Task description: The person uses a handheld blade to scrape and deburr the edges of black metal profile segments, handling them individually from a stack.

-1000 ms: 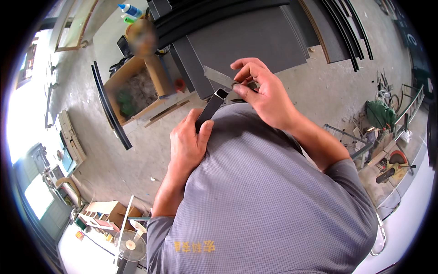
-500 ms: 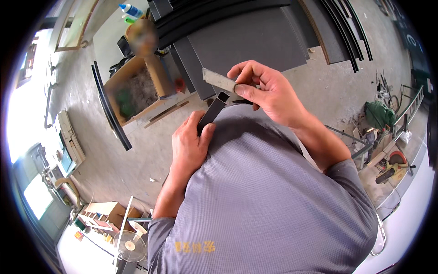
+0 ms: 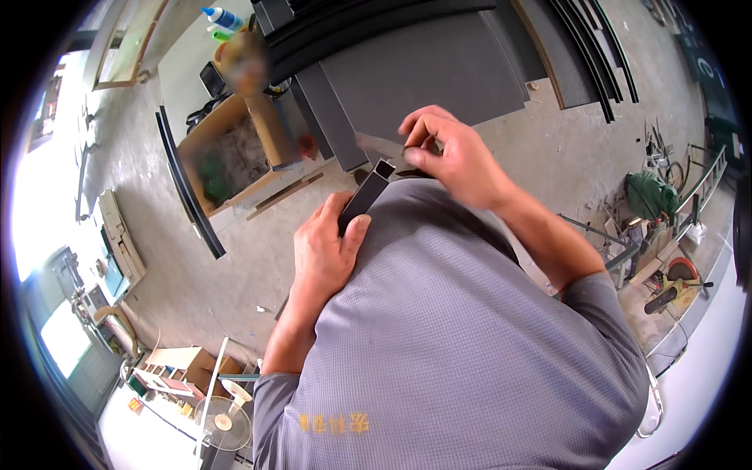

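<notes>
I see my left hand wrapped tight around the dark square tube, which points up and away to its open end, where my right hand pinches a thin flat strip.

The right hand now sits a little higher and more to the right than one second ago, when its fingers were bent down close to the open end of the dark hollow bar. The thin grey strip it pinches now sticks out to the left above the bar's end, more level than before. The left hand moves its thumb slightly up along the bar.
</notes>
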The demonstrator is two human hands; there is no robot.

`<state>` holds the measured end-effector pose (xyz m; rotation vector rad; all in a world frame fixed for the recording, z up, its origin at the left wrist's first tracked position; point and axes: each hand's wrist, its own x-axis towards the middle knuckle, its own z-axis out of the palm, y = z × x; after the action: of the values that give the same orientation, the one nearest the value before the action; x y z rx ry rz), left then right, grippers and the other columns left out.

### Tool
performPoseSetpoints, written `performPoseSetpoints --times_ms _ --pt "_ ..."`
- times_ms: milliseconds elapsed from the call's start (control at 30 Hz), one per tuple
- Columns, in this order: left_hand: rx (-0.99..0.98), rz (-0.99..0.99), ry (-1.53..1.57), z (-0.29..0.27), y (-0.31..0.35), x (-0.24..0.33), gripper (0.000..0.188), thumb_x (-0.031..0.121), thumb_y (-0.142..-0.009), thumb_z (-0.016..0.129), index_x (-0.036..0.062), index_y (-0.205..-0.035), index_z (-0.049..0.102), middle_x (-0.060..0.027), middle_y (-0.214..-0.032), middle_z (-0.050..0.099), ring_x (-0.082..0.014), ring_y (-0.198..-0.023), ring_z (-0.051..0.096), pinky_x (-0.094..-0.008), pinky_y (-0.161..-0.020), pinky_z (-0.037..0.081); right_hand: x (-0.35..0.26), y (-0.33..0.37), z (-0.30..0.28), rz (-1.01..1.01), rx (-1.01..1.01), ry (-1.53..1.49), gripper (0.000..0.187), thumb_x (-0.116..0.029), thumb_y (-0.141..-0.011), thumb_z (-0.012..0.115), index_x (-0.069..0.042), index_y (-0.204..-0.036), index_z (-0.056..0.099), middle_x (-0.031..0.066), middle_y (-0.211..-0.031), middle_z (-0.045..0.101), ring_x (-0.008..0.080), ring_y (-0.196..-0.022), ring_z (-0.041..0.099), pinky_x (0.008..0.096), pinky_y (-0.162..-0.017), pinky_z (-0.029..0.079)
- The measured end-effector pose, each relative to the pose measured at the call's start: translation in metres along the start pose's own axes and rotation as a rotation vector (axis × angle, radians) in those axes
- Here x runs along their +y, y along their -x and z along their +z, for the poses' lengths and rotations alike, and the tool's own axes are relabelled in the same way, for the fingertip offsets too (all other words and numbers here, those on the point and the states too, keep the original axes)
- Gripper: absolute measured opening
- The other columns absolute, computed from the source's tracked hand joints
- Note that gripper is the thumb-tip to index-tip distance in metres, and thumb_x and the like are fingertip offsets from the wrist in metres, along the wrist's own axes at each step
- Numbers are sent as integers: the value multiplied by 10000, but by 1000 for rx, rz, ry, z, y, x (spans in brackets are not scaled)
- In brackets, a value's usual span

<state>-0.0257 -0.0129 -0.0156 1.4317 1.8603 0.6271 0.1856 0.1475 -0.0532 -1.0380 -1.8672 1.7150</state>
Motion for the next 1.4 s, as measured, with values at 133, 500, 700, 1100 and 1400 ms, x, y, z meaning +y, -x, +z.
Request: performPoseSetpoints --times_ms 133,500,700,1100,1400 --pt "3 42 11 -4 1 5 418 381 -1027 633 43 -1272 650 -192 -1067 701 -420 -979 685 -448 -861 549 4 6 -13 51 62 -127 48 -59 -998 671 -24 -1022 648 22 -1052 622 80 -868 560 244 -758 488" --pt "-62 29 -175 -3 -9 11 546 344 -957 727 112 -1442 632 -140 -990 637 -342 -979 641 -433 -920 517 -23 22 -20 -66 9 82 58 -14 -954 718 6 -986 672 67 -876 690 150 -789 669 295 -728 542" --pt "-97 17 -226 -7 -12 14 535 292 -957 749 121 -1450 635 -149 -1101 663 -338 -1044 660 -436 -951 536 -32 25 -19 -120 -59 171 98 11 -919 739 4 -990 672 81 -888 684 175 -814 654 314 -744 531" --pt "-90 27 -206 -6 -15 12 560 256 -920 780 145 -1452 643 -137 -1074 662 -318 -1019 658 -428 -940 538 -32 15 -25 -81 -58 179 84 6 -909 732 12 -977 682 102 -884 699 183 -783 653 316 -732 524" --pt "-57 74 -189 -5 -14 11 555 279 -906 788 126 -1424 659 -132 -1021 644 -329 -986 648 -427 -923 528 -30 10 -30 -93 -111 188 92 -20 -908 733 9 -979 684 109 -887 708 222 -790 668 324 -731 529"
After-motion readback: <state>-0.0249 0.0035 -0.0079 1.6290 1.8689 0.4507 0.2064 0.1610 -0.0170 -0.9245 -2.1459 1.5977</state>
